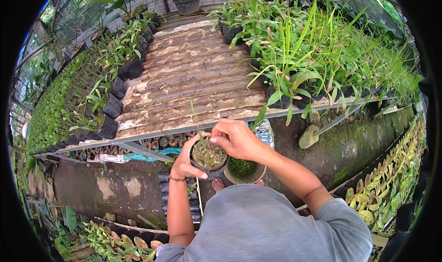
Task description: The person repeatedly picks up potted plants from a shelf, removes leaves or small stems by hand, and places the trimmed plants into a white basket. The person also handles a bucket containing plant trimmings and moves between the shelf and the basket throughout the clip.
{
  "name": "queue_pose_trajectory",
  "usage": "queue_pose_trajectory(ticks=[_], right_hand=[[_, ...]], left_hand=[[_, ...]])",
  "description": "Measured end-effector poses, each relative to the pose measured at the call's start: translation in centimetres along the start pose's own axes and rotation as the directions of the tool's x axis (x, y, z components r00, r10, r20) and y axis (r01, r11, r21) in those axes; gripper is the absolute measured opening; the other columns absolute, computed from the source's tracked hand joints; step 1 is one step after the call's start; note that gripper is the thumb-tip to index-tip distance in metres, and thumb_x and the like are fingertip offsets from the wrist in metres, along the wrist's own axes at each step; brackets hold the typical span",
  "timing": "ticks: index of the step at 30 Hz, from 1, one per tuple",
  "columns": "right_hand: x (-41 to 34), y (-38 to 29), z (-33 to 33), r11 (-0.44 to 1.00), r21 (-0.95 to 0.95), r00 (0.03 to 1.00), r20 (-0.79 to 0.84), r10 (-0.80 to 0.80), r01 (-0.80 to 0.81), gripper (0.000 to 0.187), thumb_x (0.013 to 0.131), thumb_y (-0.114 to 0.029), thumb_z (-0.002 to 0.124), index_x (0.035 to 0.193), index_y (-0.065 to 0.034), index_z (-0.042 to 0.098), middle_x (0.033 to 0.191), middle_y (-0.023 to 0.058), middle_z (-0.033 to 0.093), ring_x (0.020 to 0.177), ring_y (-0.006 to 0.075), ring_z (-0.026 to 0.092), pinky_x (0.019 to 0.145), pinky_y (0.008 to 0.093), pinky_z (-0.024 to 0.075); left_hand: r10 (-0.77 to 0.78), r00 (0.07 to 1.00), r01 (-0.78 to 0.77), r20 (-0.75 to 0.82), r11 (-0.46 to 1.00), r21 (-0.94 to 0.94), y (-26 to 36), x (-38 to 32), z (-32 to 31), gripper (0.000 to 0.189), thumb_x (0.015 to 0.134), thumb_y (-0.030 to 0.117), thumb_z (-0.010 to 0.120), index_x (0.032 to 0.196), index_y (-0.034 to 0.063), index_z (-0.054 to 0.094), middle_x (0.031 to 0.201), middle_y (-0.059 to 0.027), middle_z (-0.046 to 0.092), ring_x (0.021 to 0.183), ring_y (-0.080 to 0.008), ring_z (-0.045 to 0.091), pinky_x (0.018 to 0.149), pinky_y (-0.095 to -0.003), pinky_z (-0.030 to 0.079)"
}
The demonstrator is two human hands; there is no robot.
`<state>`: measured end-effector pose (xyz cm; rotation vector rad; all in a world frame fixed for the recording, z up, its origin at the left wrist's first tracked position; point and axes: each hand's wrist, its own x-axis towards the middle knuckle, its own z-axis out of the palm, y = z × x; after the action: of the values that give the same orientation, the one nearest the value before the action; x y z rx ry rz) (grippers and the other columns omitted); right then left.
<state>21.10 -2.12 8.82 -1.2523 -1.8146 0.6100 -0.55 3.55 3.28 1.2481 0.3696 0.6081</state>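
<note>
My left hand holds a black plastic grow bag of soil from its left side, thumb across the front rim. Green and dried growth covers the soil, and a thin plant with a narrow leaf rises at the bag's far left. Over the bag's far right edge, my right hand has its thumb and fingertips pinched together; whether a stem or weed is between them is too small to tell. Below and right of the bag, a round container holds cut or pulled greenery near my feet.
Ahead stands a metal-framed bench with a corrugated top. Black bags of seedlings line its left, dense potted plants its right. A dark pot stands at the back. A printed sack lies beneath the front edge; more plants grow behind right.
</note>
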Motion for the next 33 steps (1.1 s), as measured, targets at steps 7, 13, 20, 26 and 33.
queue_pose_trajectory(ticks=[7, 13, 20, 26, 33], right_hand=[[0.2, -0.8, -0.7, 0.928, 0.221, 0.952, 0.005, 0.307, -0.3, 0.012, 0.087, -0.006, 0.076, 0.092, 0.0011, 0.068, 0.083, 0.0109, 0.07, 0.076, 0.0216, 0.067, 0.07, 0.0359, 0.0519], [1.0, -1.2, 0.2, 0.993, 0.109, 0.984, -0.171, 0.055, -0.037, 0.006, 0.088, 0.001, 0.071, 0.093, 0.0007, 0.067, 0.08, 0.0071, 0.069, 0.075, 0.0138, 0.063, 0.07, 0.0318, 0.0516], [-6.3, 5.8, -1.0, 0.937, 0.215, 0.92, -0.221, 0.323, -0.277, 0.009, 0.09, -0.001, 0.072, 0.098, -0.0006, 0.07, 0.086, 0.009, 0.074, 0.082, 0.0115, 0.069, 0.074, 0.0307, 0.0552], [-11.2, 11.9, 3.1, 0.746, -0.644, 0.984, -0.072, 0.165, -0.172, 0.02, 0.088, -0.012, 0.076, 0.103, 0.0015, 0.071, 0.085, 0.0157, 0.076, 0.081, 0.0267, 0.076, 0.073, 0.0376, 0.058], [-5.8, 2.6, -0.1, 0.929, 0.282, 0.962, -0.063, 0.265, -0.237, 0.029, 0.093, -0.027, 0.077, 0.103, -0.0011, 0.068, 0.074, -0.0002, 0.067, 0.063, 0.0048, 0.056, 0.057, 0.0259, 0.0461]], left_hand=[[0.084, 0.996, -0.077, 0.02, 0.971, -0.227, -0.3, -0.1, 0.0, 0.129, 0.035, 0.014, 0.092, 0.15, -0.0023, 0.037, 0.145, -0.01, 0.049, 0.133, -0.021, 0.051, 0.114, -0.0347, 0.038], [0.019, 0.997, -0.006, 0.068, 0.984, -0.181, -0.8, 0.3, -0.2, 0.147, 0.029, 0.016, 0.091, 0.158, -0.005, 0.024, 0.156, -0.0157, 0.039, 0.144, -0.0274, 0.041, 0.119, -0.0394, 0.035], [0.119, 0.99, -0.088, 0.07, 0.933, -0.348, -2.1, -0.8, -1.3, 0.13, 0.033, 0.019, 0.085, 0.149, -0.006, 0.033, 0.118, -0.027, 0.062, 0.112, -0.0384, 0.063, 0.103, -0.0485, 0.048], [0.148, 0.989, -0.148, -0.005, 0.986, -0.075, -0.7, -0.9, -1.1, 0.117, 0.038, 0.022, 0.09, 0.143, -0.0042, 0.047, 0.123, -0.0238, 0.064, 0.118, -0.0363, 0.063, 0.108, -0.0473, 0.045], [0.162, 0.973, 0.098, -0.167, 0.366, 0.925, 1.9, 0.0, 3.2, 0.088, 0.047, 0.025, 0.086, 0.128, 0.0066, 0.058, 0.12, -0.0139, 0.065, 0.113, -0.035, 0.061, 0.098, -0.0419, 0.041]])
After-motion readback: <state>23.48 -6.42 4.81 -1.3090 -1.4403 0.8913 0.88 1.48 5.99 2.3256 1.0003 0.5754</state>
